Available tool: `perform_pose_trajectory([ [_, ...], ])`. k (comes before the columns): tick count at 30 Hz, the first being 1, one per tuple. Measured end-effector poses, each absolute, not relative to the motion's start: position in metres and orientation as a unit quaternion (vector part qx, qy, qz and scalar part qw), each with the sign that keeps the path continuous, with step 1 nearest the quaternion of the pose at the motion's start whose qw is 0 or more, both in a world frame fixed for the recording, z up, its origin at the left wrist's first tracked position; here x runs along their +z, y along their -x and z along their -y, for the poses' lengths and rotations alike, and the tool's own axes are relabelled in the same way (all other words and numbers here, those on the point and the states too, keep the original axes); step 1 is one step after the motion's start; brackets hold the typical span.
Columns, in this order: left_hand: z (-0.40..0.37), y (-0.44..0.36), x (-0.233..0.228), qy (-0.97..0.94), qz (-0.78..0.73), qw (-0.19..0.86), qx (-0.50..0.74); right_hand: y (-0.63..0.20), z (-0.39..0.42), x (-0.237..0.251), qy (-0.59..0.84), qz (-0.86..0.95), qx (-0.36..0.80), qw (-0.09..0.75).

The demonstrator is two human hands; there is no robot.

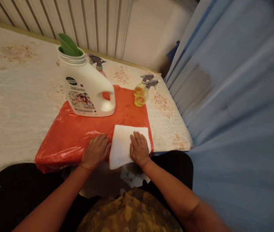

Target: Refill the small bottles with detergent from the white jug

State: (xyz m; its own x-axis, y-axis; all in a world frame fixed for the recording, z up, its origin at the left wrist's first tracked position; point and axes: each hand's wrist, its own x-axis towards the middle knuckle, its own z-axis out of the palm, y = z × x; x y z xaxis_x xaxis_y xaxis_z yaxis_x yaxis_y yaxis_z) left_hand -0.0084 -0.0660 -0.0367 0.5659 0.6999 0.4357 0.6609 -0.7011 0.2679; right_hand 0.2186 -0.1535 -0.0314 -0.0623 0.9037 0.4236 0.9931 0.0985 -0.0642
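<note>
A folded white cloth (120, 146) lies near the front right edge of a red, plastic-wrapped bundle (61, 138). My right hand (139, 149) rests on the cloth's right half, its fingers laid out over the surface. Just left of the cloth, my left hand (95, 150) lies palm down on the red plastic, fingers stretched forward and grasping nothing. Behind my hands a large cream-white jug (86, 91) with a side handle stands upright on the bundle. A green scoop-like piece (67, 45) sticks up from its uncapped mouth.
Two spray bottles with yellow liquid (140, 96) stand at the bundle's back right corner. Another sprayer (98, 62) is partly hidden behind the jug. The floral-covered surface (18, 83) ends at a ribbed wall (78, 22). A blue curtain (228, 106) hangs close on the right.
</note>
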Motion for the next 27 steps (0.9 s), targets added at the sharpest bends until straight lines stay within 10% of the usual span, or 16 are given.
perform_pose_trajectory([
  [27,0.0678,0.0061,-0.0367,-0.883,-0.394,0.02,0.256,-0.2183,0.1536,-0.032,0.657,0.718,-0.125,0.194],
])
